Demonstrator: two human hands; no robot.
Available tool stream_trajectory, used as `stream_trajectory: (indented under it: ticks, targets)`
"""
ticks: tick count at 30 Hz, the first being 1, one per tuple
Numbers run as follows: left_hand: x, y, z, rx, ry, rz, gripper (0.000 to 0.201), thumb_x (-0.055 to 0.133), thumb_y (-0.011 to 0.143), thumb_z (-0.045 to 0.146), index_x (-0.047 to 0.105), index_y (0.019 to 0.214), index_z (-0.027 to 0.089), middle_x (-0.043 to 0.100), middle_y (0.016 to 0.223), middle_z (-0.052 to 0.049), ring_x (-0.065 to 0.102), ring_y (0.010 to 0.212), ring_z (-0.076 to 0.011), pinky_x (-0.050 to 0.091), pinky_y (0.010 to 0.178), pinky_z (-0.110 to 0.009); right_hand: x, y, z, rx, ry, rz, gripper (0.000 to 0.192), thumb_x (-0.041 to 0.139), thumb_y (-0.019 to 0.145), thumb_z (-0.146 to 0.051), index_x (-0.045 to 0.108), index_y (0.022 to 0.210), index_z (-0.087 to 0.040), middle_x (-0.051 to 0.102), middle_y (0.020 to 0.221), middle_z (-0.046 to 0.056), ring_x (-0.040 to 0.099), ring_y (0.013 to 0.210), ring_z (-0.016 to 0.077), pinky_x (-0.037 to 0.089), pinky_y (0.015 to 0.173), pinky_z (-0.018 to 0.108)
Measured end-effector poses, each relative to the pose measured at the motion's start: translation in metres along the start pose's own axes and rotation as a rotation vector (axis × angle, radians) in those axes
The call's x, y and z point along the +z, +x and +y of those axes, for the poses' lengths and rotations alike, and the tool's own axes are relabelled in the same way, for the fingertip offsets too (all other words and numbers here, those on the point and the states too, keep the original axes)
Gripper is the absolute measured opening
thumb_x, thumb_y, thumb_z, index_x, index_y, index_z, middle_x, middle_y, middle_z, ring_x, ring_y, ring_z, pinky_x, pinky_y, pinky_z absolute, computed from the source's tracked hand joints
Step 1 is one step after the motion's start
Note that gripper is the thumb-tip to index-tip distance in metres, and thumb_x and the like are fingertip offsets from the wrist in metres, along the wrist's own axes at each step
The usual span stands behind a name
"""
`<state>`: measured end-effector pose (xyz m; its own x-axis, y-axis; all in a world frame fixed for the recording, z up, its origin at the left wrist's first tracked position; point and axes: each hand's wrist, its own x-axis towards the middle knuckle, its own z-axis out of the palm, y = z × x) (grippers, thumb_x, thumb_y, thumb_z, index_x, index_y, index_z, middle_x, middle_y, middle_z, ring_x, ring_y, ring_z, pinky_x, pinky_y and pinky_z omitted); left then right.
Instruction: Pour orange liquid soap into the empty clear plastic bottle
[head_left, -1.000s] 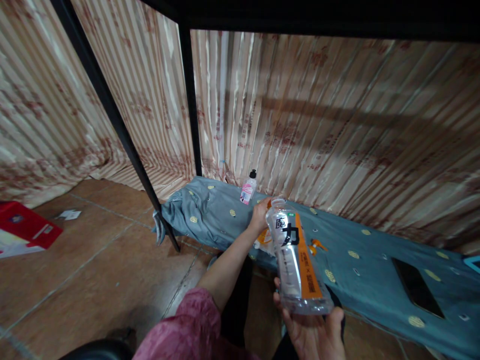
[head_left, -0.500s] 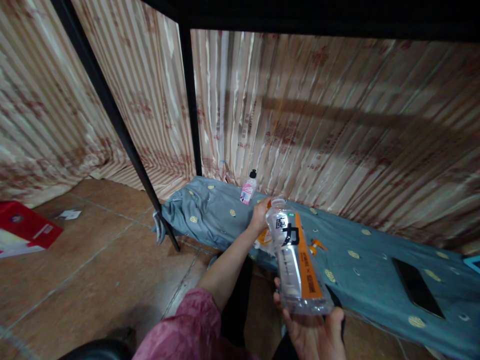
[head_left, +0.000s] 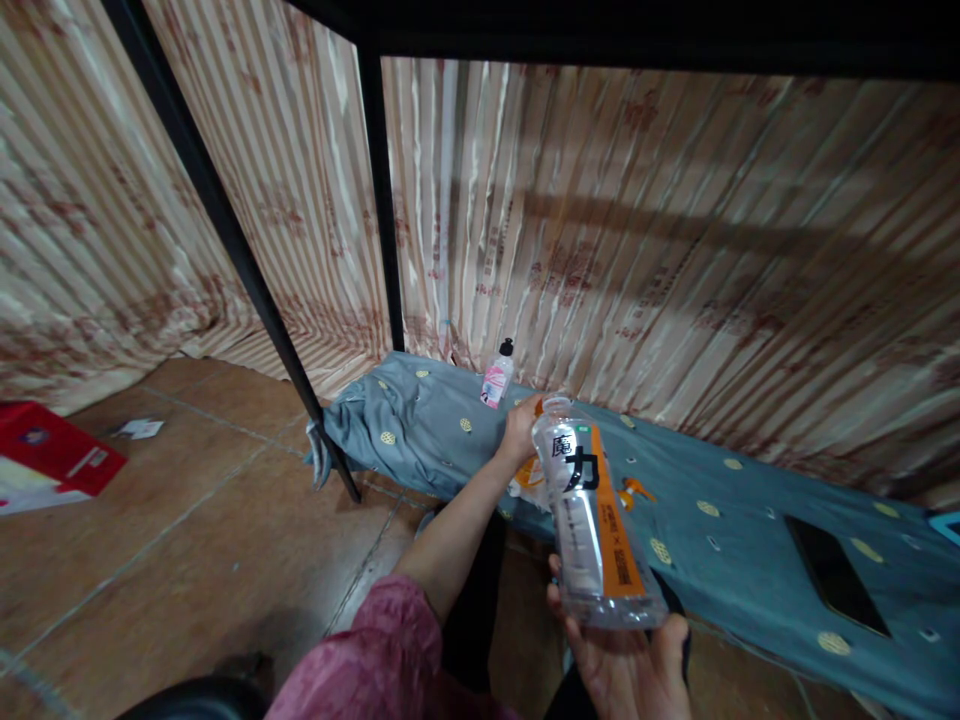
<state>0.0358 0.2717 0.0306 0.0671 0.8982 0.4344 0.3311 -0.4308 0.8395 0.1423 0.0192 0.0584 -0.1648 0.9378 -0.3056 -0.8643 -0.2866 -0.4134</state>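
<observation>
Item one: clear drink bottle [head_left: 592, 520] with orange label, lower centre of the frame, tilted, its base cupped in our right hand [head_left: 626, 660], fingers wrapped round it. Item two: our left hand [head_left: 520, 432], at the bottle's neck in mid-frame, fingers curled there; whether they grip the cap we cannot tell. Item three: small pink bottle [head_left: 496, 377], upright on the blue bedsheet [head_left: 720, 490]. Item four: dark phone [head_left: 832, 575], lower right. Item five: red box [head_left: 52, 455], on the floor at left.
</observation>
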Motion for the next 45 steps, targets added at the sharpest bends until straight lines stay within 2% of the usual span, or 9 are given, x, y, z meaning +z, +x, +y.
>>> stream_trajectory:
  ticks: [7,28,36,45]
  targets:
    - [-0.0018,-0.0002,0.0031,-0.009,0.004,0.01,0.027,0.066,0.078,0.028,0.067,0.101,0.015,0.072,0.097,-0.008,0.067,0.092,-0.0212,0.052,0.086,-0.032,0.0012,-0.0002,0.0008,-0.019,0.002,-0.004,0.063,0.078,0.06,-0.059,0.07,0.113,-0.027,0.072,0.114,0.019,0.072,0.095,0.0325,0.06,0.073,0.03]
    - [-0.0003,0.0001,0.0001,0.0,0.005,0.021,0.022,0.065,0.08,0.027,0.067,0.1,0.018,0.072,0.096,-0.005,0.066,0.089,-0.0188,0.052,0.086,-0.03,0.0005,0.0003,-0.0001,-0.022,-0.011,0.0,0.06,0.077,0.061,-0.06,0.071,0.111,-0.027,0.074,0.112,0.019,0.072,0.095,0.0312,0.061,0.073,0.03]
    - [0.0003,0.0009,-0.0031,0.026,0.002,0.022,0.025,0.065,0.079,0.029,0.067,0.1,0.017,0.072,0.097,-0.006,0.066,0.089,-0.02,0.052,0.086,-0.032,0.0011,0.0007,-0.0005,-0.027,-0.023,-0.023,0.06,0.077,0.061,-0.06,0.07,0.112,-0.028,0.073,0.113,0.017,0.072,0.095,0.0314,0.061,0.072,0.03]
    - [-0.0023,-0.0004,0.0032,0.011,-0.012,0.015,0.022,0.065,0.08,0.026,0.067,0.099,0.016,0.072,0.098,-0.006,0.066,0.091,-0.0202,0.051,0.087,-0.031,-0.0012,0.001,-0.0003,-0.014,-0.017,-0.021,0.061,0.076,0.061,-0.061,0.071,0.111,-0.027,0.074,0.113,0.016,0.072,0.096,0.0316,0.061,0.073,0.03]
